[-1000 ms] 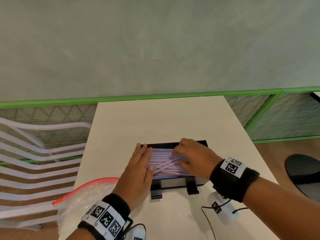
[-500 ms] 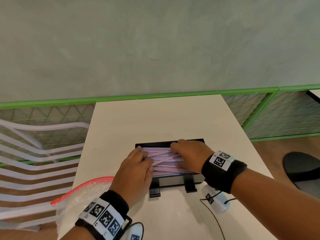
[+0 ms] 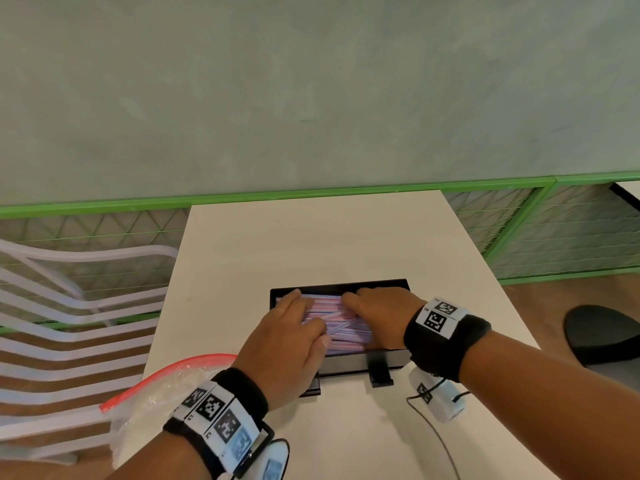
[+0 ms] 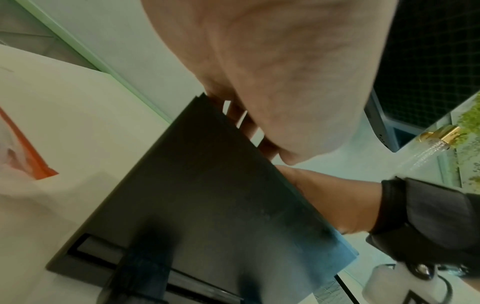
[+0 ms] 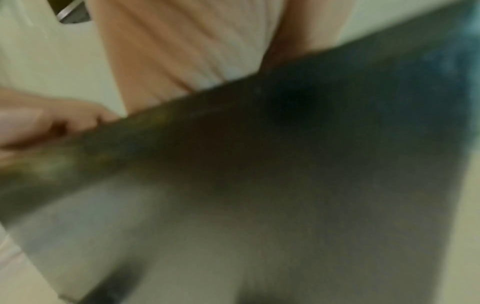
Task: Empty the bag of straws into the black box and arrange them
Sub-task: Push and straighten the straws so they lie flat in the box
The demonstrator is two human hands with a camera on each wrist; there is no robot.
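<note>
The black box [image 3: 332,288] stands on the white table [image 3: 311,237], filled with pink and blue straws [image 3: 346,329]; a few still lie diagonally. My left hand [image 3: 294,320] lies flat on the left part of the straws, fingers fairly straight and together. My right hand [image 3: 375,304] rests on the right part, its fingers pointing left onto the pile. The clear bag [image 3: 156,393] with a red zip strip lies at the near left table edge, by my left wrist. In the left wrist view my left hand [image 4: 285,72] reaches over the box wall [image 4: 207,185]. The right wrist view is blurred, with only the palm [image 5: 182,45] and box wall [image 5: 259,144] visible.
A white slatted chair [image 3: 69,306] stands left of the table. A green wire railing [image 3: 311,199] runs behind it against a grey wall. A white device [image 3: 436,400] with a cable lies near my right wrist. A dark round object [image 3: 602,337] sits off the right.
Both hands have stayed on the straws and shifted slightly. The left fingers have drawn together, and fewer straws cross diagonally than a second ago.
</note>
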